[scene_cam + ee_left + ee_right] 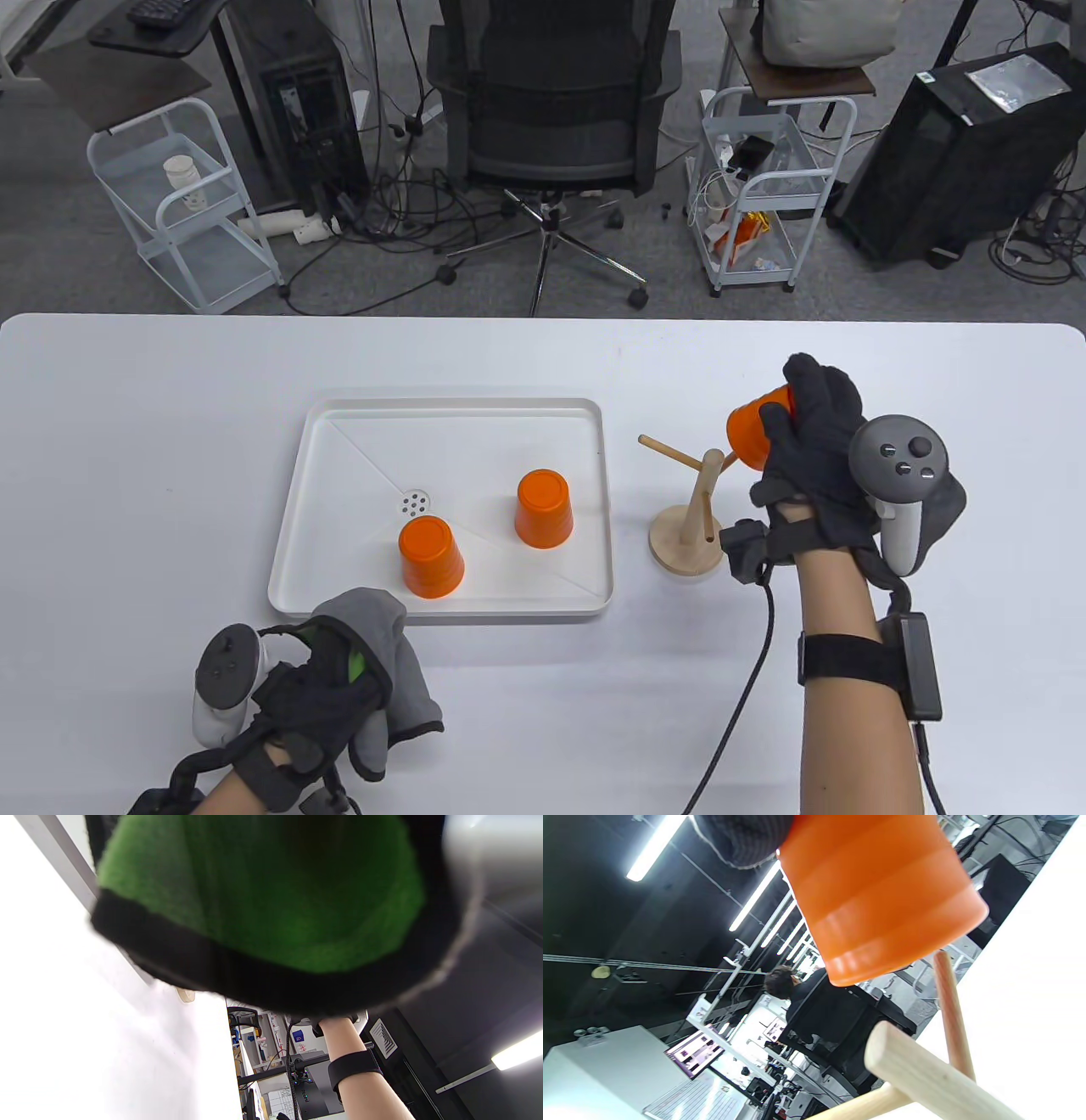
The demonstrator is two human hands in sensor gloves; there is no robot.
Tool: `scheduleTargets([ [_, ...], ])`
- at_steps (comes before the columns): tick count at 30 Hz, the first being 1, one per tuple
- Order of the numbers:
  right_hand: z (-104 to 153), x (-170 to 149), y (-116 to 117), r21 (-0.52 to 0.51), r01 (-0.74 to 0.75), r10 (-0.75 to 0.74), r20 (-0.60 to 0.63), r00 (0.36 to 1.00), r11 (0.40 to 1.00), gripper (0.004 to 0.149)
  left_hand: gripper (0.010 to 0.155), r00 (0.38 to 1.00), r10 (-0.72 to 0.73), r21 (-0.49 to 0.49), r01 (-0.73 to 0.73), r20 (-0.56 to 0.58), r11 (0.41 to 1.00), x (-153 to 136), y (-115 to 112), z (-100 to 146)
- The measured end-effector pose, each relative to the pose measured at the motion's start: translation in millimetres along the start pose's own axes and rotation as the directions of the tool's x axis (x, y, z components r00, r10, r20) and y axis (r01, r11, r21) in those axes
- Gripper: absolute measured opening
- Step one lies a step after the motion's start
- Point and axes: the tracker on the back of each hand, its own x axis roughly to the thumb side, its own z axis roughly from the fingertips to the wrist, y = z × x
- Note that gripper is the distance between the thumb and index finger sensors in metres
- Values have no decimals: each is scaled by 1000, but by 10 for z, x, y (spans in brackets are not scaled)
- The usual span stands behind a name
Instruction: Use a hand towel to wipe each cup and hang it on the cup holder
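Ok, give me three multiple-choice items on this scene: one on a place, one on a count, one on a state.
1. Where is the wooden cup holder?
A. inside the tray
B. on the table, right of the tray
C. on the chair

2. How many orange cups stand in the white tray?
A. one
B. two
C. four

3. What is the right hand doing?
A. resting flat on the table
B. holding the towel
C. gripping an orange cup above the holder's pegs

Answers:
1. B: the holder's round base sits on bare table beside the tray's right rim.
2. B: two upside-down cups, front cup and back cup, stand in the tray.
3. C: its fingers wrap the held cup near the pegs, while the left hand holds the grey towel.
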Motion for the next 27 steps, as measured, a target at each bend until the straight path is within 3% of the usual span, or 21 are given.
scheduleTargets([
  [9,-148,-238,74,22,-4,8,-153,988,1000,61,80,1000,12,-6,-12,-12,1000,-12,-10,-3],
  [27,-131,-574,237,45,19,-9,-200,980,999,59,79,1000,14,-8,-15,-23,1000,-26,-12,-11],
])
